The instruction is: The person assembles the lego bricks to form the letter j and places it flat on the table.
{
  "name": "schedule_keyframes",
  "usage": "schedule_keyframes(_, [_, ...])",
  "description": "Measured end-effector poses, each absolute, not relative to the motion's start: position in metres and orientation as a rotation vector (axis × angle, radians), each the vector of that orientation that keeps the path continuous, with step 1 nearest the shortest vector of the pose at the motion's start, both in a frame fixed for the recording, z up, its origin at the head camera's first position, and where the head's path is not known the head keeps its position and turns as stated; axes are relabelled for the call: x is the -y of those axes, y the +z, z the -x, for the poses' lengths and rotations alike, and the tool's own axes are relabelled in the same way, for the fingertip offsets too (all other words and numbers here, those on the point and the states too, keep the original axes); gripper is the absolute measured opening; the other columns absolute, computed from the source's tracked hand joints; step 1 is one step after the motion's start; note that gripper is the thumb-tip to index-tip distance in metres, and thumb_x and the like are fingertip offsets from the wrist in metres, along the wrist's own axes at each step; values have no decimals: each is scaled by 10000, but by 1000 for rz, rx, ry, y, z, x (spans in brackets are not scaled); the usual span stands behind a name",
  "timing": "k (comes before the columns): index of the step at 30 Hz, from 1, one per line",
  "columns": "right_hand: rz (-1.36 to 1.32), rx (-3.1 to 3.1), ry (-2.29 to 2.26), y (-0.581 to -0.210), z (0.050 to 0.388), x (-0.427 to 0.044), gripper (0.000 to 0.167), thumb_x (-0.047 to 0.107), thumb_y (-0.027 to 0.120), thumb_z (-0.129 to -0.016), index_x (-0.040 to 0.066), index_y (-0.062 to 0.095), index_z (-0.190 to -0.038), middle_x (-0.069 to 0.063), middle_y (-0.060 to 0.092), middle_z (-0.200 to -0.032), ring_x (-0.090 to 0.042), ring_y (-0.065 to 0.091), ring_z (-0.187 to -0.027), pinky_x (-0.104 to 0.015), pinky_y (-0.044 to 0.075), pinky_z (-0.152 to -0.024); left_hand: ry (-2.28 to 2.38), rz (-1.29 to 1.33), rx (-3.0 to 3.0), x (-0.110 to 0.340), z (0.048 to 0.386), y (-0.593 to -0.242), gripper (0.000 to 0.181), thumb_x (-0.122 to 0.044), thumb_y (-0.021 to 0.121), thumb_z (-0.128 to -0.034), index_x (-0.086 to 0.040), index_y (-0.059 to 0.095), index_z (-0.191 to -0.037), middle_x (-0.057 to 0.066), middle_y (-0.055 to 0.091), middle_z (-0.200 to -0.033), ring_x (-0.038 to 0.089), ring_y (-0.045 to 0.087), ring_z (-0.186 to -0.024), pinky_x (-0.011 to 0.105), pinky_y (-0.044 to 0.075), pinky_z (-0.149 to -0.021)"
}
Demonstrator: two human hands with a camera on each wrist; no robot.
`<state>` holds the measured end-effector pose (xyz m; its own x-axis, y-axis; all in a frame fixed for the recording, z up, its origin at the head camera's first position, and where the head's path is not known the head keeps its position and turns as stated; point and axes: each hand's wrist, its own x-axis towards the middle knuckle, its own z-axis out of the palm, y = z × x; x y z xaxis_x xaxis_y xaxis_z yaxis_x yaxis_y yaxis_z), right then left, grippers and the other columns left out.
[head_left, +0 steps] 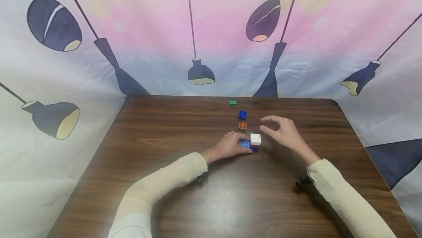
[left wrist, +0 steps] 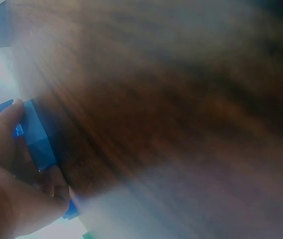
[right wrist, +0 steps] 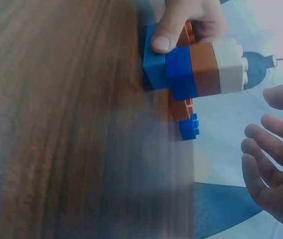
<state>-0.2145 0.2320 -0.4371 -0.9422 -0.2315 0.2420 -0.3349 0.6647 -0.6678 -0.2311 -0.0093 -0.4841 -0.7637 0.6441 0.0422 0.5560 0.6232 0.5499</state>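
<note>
My left hand grips a light blue toy building brick low on the table, thumb on the near side and fingers round the far side. Joined to that brick's right end is a stack: a dark blue brick, an orange brick above it and a white brick on top. Another orange brick shows partly behind the left thumb. To the right of the stack, my right hand hovers with fingers loosely bent, apart from the bricks and holding nothing.
Beyond the left hand lie a separate orange brick, a dark blue brick and a small green brick, in a rough line toward the back edge. The brown wooden table meets a printed curtain behind.
</note>
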Motion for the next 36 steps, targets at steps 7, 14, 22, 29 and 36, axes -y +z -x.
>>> schedule_keyframes(7, [-492, 2769, 1154, -442, 233, -233, 415, 338, 742, -954, 56, 698, -1255, -101, 745, -1134, -266, 698, -1016, -486, 564, -860, 817, -1000, -2687, 10, 230, -482, 493, -417, 801, -883, -120, 716, -1266, -2, 749, -1125, 89, 607, -906, 248, 461, -817])
schedule_keyframes(14, [-560, 2816, 1155, -451, 248, -228, 430, 303, 778, -926, 69, 691, -1277, -113, 729, -1192, -286, 690, -1075, -485, 570, -873, 796, -1000, -2689, 10, 231, -483, 490, -426, 788, -894, -134, 711, -1279, -10, 746, -1150, 95, 611, -932, 255, 465, -836])
schedule_keyframes(22, [-663, 2859, 1115, -463, 262, -218, 439, 294, 788, -918, 84, 686, -1290, -117, 715, -1241, -295, 679, -1127, -490, 556, -913, 797, -1002, -2688, 10, 230, -483, 484, -426, 782, -899, -138, 712, -1281, -10, 742, -1171, 97, 606, -945, 263, 463, -846])
schedule_keyframes(29, [-695, 2911, 1097, -467, 270, -207, 432, 297, 787, -918, 89, 688, -1284, -110, 713, -1250, -298, 671, -1152, -505, 533, -957, 780, -1004, -2695, 10, 230, -482, 477, -420, 780, -903, -134, 713, -1278, -2, 741, -1179, 106, 606, -958, 294, 463, -880])
schedule_keyframes(36, [-722, 2923, 1101, -475, 275, -200, 460, 301, 789, -911, 60, 682, -1287, -134, 705, -1253, -320, 661, -1150, -521, 521, -968, 789, -993, -2686, 10, 230, -482, 482, -419, 776, -906, -130, 705, -1284, 11, 728, -1231, 137, 636, -1060, 317, 473, -950])
